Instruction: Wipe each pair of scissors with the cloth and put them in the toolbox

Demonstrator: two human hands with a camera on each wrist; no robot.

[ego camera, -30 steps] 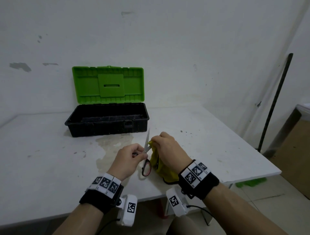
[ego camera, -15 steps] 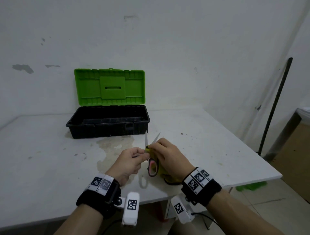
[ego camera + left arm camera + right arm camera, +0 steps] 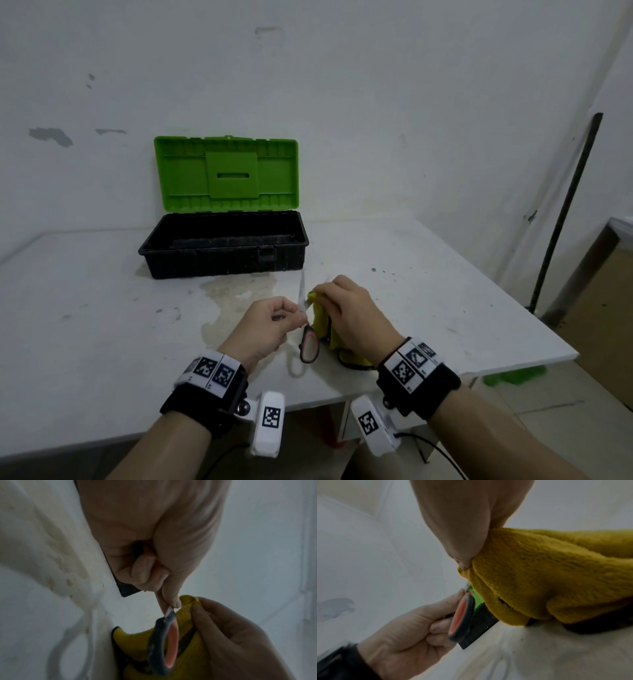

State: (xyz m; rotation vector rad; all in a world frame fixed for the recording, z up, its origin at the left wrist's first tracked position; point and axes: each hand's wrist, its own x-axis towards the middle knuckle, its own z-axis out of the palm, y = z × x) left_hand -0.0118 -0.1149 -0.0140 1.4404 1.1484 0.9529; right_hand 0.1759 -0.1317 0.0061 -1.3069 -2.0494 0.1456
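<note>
Fingers of left hand (image 3: 270, 320) pinching scissors (image 3: 306, 329), right hand (image 3: 349, 315) seemingly clamping yellow cloth (image 3: 322, 317) around one blade.

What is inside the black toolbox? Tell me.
The toolbox stands open, lid up. Only dark inner walls and part of the floor show; no scissors are visible, but the front wall hides the near floor.

In the head view we see soft, even, cool light with no glare; the table (image 3: 428, 308) carries only a faint shadow under the hands, near the lower centre. Straight lines bow toward the frame edges, most at the right. Both wrist views look dim and greyish. In them we find the near skin at the top smeared out of focus, and motion blur on the scissors (image 3: 163, 646) handle, lower centre.
</note>
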